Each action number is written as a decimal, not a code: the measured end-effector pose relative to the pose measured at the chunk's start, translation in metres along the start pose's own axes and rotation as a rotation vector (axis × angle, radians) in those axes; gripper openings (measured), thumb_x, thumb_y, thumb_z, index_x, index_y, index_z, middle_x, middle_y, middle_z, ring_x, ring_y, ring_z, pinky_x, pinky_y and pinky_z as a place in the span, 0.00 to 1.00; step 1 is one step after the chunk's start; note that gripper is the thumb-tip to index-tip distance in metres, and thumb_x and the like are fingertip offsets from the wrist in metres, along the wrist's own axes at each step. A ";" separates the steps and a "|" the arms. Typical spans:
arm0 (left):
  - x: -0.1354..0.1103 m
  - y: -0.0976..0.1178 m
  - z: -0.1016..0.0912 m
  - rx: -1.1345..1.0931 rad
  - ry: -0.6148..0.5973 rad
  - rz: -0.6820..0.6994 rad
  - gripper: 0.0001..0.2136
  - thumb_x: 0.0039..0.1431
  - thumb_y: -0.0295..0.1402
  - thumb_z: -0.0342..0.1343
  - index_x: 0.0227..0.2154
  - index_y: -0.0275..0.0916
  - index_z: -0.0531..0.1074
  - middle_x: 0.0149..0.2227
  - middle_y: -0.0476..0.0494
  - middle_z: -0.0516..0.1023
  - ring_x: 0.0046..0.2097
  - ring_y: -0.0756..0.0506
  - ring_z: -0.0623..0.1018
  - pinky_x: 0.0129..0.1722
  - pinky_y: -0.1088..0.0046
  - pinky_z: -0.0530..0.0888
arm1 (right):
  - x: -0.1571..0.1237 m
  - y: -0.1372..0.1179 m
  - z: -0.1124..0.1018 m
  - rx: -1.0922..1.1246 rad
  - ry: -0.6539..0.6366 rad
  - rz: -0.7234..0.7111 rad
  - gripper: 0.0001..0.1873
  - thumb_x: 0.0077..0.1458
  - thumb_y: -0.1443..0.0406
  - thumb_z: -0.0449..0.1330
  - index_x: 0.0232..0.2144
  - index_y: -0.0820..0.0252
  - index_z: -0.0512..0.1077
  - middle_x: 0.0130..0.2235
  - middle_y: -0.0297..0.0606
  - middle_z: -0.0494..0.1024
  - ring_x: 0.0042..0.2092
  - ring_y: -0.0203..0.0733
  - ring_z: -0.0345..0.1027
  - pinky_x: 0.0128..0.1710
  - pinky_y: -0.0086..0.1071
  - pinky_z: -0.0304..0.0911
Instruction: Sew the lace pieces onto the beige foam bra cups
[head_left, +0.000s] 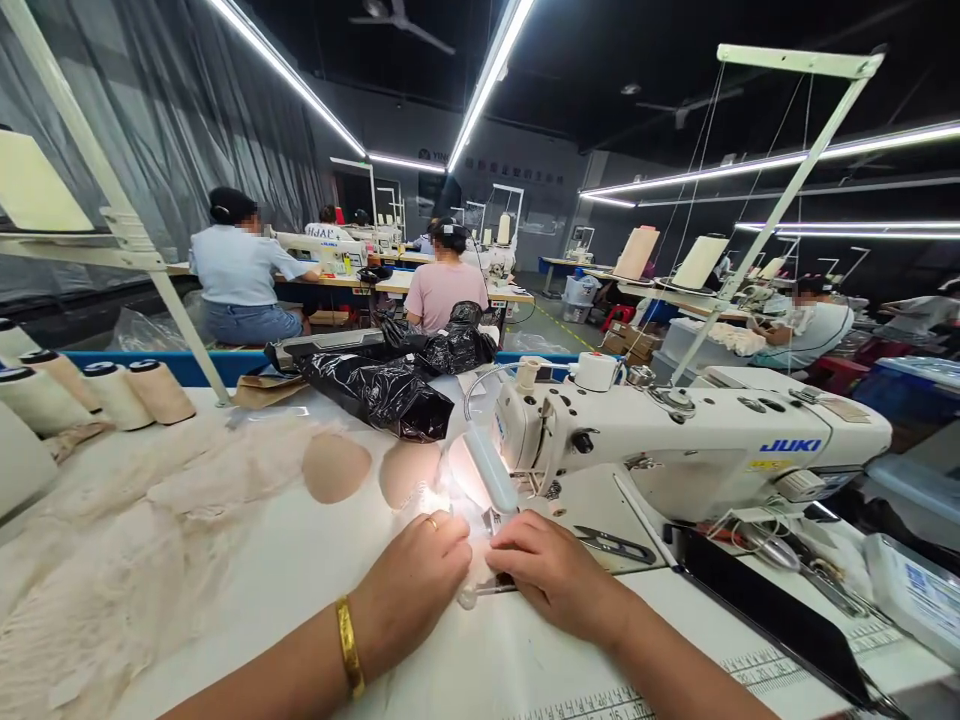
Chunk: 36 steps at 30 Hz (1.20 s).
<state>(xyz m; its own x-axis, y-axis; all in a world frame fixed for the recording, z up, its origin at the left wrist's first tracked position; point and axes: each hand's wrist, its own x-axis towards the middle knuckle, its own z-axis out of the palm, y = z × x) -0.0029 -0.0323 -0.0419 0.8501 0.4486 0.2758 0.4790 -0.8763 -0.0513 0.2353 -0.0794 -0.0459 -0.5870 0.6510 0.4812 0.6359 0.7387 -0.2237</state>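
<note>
Pale lacy fabric (127, 560) spreads across the lower left, the narrowly curled left hand (409, 572) meets a small pale piece (478, 572) at lower centre, the bent-fingered right hand (561, 572) beside it, glare obscuring whether either grips, and a white sewing machine (705, 440) stands at right.

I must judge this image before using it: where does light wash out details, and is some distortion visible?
Head view: glare beside the lamp washes out pale fabric near the hands; head view, above: ceiling tubes burn white against darkness; head view, left edge: the thread cone leans, probably wide-lens distortion.
</note>
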 end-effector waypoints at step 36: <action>0.031 -0.033 0.013 -0.196 0.098 0.157 0.15 0.72 0.30 0.43 0.39 0.41 0.77 0.38 0.43 0.81 0.40 0.41 0.76 0.47 0.59 0.68 | 0.000 -0.001 -0.002 0.000 -0.008 0.074 0.17 0.62 0.77 0.53 0.46 0.54 0.73 0.40 0.39 0.81 0.42 0.45 0.70 0.41 0.35 0.68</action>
<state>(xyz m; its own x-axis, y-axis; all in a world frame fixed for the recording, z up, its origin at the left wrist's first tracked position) 0.0102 0.0128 -0.0445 0.8808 0.2935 0.3715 0.2831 -0.9554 0.0836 0.2357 -0.0807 -0.0446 -0.5424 0.7050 0.4569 0.6776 0.6886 -0.2582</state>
